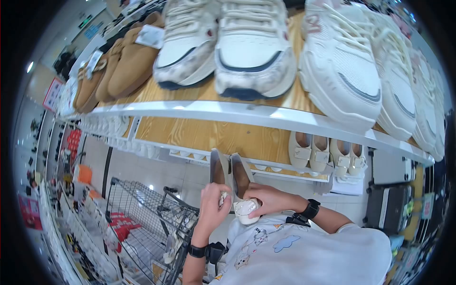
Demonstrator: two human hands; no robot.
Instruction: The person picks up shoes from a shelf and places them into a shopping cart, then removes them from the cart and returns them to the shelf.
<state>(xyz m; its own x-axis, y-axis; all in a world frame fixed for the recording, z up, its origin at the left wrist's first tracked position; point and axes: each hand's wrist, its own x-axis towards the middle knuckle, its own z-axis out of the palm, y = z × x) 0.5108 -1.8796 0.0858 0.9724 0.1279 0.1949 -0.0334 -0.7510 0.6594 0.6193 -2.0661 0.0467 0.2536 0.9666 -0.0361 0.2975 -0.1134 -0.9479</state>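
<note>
A pair of cream flat shoes is held in front of my chest, heels pointing away and toes toward me. My left hand [213,206] is closed round the front of the left shoe [219,164], hiding most of its toe. With thumb and fingers, my right hand [270,198] grips the right shoe [248,210] near its toe, where a pale bow-like trim shows. Both shoes have brown insoles and sit side by side, just below the wooden shelf edge.
Above, a white-edged shelf [228,110] carries white sneakers [254,52] and brown clogs [135,64]. More flats [300,149] stand on the lower shelf [223,135] at right. A wire shopping cart [142,209] with goods is at my left. Suitcases [389,206] stand at far right.
</note>
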